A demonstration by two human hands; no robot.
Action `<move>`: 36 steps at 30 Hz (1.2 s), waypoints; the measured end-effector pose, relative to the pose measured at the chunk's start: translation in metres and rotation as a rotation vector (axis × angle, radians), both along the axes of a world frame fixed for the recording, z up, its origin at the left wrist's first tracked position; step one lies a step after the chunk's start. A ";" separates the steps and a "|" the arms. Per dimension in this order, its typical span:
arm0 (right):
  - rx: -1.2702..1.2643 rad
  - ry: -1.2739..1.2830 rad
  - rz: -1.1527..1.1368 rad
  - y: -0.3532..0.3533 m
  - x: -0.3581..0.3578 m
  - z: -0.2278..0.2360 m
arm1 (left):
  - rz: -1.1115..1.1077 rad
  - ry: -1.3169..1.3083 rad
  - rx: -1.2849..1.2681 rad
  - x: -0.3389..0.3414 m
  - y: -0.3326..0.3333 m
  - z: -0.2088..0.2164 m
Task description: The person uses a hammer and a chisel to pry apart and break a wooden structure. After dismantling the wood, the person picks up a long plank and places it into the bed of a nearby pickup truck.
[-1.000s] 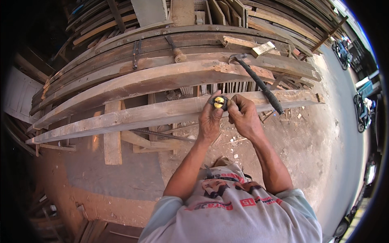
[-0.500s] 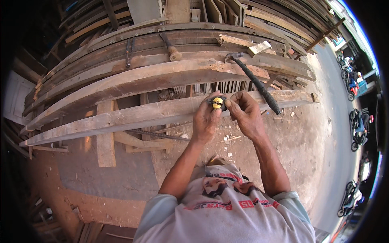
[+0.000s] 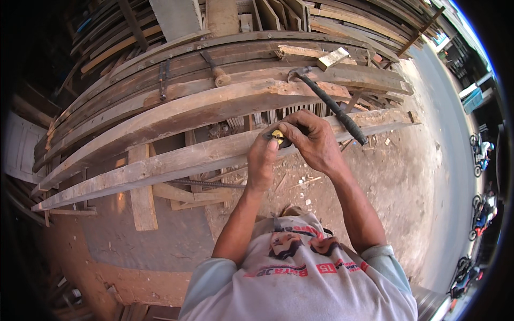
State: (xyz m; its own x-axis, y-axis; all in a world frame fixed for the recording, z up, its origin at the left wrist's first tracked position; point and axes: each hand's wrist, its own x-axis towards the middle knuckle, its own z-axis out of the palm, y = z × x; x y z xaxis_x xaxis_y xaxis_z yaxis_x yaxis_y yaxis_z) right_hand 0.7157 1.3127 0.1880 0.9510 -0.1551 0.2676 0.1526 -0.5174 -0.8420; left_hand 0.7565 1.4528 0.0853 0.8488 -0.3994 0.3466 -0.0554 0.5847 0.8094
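A stack of long, rough planks (image 3: 176, 115) runs from lower left to upper right, curved by the lens. A hammer (image 3: 332, 104) with a black handle lies across the upper planks, near a small wood block (image 3: 333, 58) and a second hammer (image 3: 215, 69). The nearest plank (image 3: 160, 163) rests on a short post (image 3: 142, 198). Beneath is a dirt floor (image 3: 396, 182) littered with wood chips.

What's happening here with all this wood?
A person stands over long planks and holds a small yellow and black tool, likely a tape measure, against the near plank. The left hand and right hand meet on it. A hammer lies on the next plank, beside the right hand. More timber is stacked behind.
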 end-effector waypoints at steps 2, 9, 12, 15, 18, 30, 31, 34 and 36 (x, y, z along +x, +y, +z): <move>-0.045 0.059 -0.034 0.003 -0.003 0.009 | 0.081 0.008 0.046 0.000 0.001 0.004; -0.169 -0.099 -0.101 0.009 -0.005 0.002 | 0.249 -0.063 0.436 0.005 0.015 0.035; 0.087 0.067 -0.170 0.009 -0.009 -0.009 | 0.239 0.063 0.453 0.006 0.011 0.015; 0.212 0.047 -0.188 0.010 -0.008 -0.022 | 0.212 0.115 0.322 0.006 0.004 0.007; 0.263 0.025 -0.184 0.011 -0.009 -0.027 | 0.154 0.193 0.198 0.006 0.001 0.008; 0.313 0.025 -0.113 0.006 -0.010 -0.026 | 0.215 0.050 0.373 0.011 0.015 0.013; 0.350 0.034 -0.102 0.004 -0.011 -0.027 | 0.215 0.052 0.372 0.010 0.015 0.013; 0.390 0.072 -0.117 -0.007 -0.018 -0.030 | 0.212 0.062 0.363 0.010 0.014 0.011; 0.326 0.109 -0.195 -0.016 -0.029 -0.029 | 0.203 0.072 0.351 0.011 0.013 0.006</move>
State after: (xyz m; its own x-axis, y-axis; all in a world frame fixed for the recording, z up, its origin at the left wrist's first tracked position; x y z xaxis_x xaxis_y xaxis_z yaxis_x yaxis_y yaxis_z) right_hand 0.6870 1.2964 0.1593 0.9153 -0.3961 0.0733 -0.0217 -0.2301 -0.9729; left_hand 0.7673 1.4658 0.0918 0.9396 -0.3050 0.1556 -0.0766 0.2555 0.9638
